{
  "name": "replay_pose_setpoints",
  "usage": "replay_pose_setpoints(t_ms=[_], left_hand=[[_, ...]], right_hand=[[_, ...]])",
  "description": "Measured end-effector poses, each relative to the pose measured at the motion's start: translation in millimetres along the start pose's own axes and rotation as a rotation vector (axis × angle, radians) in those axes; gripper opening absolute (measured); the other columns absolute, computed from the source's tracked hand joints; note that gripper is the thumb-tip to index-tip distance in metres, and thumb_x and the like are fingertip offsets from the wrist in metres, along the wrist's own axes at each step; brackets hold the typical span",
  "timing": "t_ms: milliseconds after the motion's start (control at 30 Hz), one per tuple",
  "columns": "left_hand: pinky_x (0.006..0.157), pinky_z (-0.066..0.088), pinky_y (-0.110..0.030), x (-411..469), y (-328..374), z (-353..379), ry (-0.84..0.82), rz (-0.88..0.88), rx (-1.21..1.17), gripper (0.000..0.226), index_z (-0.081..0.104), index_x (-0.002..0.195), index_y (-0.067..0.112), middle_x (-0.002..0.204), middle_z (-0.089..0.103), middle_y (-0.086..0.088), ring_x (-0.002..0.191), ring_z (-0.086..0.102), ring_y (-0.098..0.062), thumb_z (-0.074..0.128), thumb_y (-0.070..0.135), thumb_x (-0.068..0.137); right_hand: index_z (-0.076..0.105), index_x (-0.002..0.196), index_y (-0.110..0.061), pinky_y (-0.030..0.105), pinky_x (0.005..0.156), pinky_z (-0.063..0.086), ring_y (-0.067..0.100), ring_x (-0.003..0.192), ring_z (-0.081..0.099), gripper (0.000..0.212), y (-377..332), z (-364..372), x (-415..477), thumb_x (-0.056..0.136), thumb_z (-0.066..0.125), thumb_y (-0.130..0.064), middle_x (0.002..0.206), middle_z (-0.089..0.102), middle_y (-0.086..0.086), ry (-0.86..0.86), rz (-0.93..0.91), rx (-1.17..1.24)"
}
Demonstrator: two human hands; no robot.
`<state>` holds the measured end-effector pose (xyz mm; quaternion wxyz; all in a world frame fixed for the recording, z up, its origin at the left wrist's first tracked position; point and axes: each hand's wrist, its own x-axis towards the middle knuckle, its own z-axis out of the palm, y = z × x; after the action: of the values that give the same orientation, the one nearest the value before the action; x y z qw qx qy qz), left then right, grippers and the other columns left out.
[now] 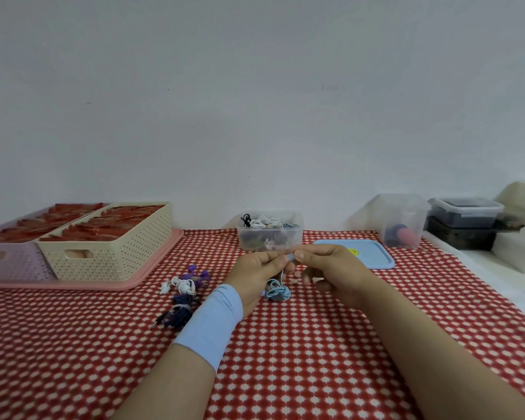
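Low in the middle of the frame, both my forearms reach forward over the red-and-white patterned worktop [315,359], the left one with a pale blue band round the wrist. Just past that, at the centre of the frame, my left hand [256,269] and my right hand [328,268] meet. Both sets of fingers are pinched on the light blue earphone cable [277,291]. The thumb tips nearly touch at its upper end, and the rest of it hangs as a loose coil below my left palm, down at the cloth.

I judge I am partway through winding this set into a tidy bundle. The next move calls for keeping the pinch firm with one hand while the other brings the loose coil round. The loops must stay even and the turns must not slip off.

To the left of centre lie three finished bundles close together: the dark blue bundle [178,313], the white bundle [182,284] and the purple bundle [197,274]. Further back are the blue lid [373,253] and the clear tub [269,231], which holds more tangled cables. At the far left stands the cream basket [109,256].
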<state>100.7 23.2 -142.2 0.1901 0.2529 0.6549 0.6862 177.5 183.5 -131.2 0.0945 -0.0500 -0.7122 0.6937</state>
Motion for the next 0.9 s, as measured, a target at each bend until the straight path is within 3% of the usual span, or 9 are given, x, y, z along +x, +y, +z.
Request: replay_pose_setpoints(t_ms=[333, 567, 800, 900], left_hand=[[0.081, 0.054, -0.030, 0.2, 2.0, -0.4, 0.049, 0.021, 0.103, 0.010, 0.075, 0.096, 0.019, 0.088, 0.077, 0.000, 0.082, 0.070, -0.009, 0.065, 0.020, 0.093], [0.061, 0.049, -0.011, -0.7, 4.1, -0.6, 0.142, 0.083, 0.290, 0.005, 0.074, 0.092, 0.020, 0.082, 0.077, 0.006, 0.073, 0.070, -0.002, 0.070, 0.019, 0.089], [0.070, 0.054, -0.014, -1.1, 1.6, -1.5, 0.159, 0.113, 0.337, 0.014, 0.075, 0.090, 0.019, 0.085, 0.076, 0.006, 0.079, 0.072, -0.004, 0.080, 0.012, 0.079], [0.072, 0.055, -0.014, -1.4, 1.2, -2.5, 0.160, 0.176, 0.420, 0.015, 0.076, 0.089, 0.020, 0.084, 0.075, 0.008, 0.079, 0.071, -0.003, 0.081, 0.012, 0.078]], right_hand=[[0.077, 0.103, -0.019, 0.019, 0.041, 0.033, 0.012, 0.054, 0.060, 0.014, -1.3, 3.7, 0.6, 0.092, 0.070, -0.014, 0.084, 0.076, 0.002, 0.102, -0.027, -0.031], [0.080, 0.102, -0.017, 0.018, 0.044, 0.038, 0.008, 0.057, 0.061, 0.015, -3.5, 2.3, -5.4, 0.088, 0.076, -0.016, 0.087, 0.078, 0.005, 0.085, -0.087, -0.184], [0.078, 0.099, -0.008, 0.015, 0.044, 0.043, 0.006, 0.051, 0.062, 0.013, -4.4, 3.8, -5.4, 0.086, 0.077, -0.009, 0.068, 0.074, -0.003, 0.110, -0.153, -0.220], [0.079, 0.093, -0.007, 0.016, 0.055, 0.050, 0.005, 0.054, 0.063, 0.008, -2.6, 3.0, -3.8, 0.086, 0.076, -0.005, 0.072, 0.076, -0.005, 0.107, -0.186, -0.278]])
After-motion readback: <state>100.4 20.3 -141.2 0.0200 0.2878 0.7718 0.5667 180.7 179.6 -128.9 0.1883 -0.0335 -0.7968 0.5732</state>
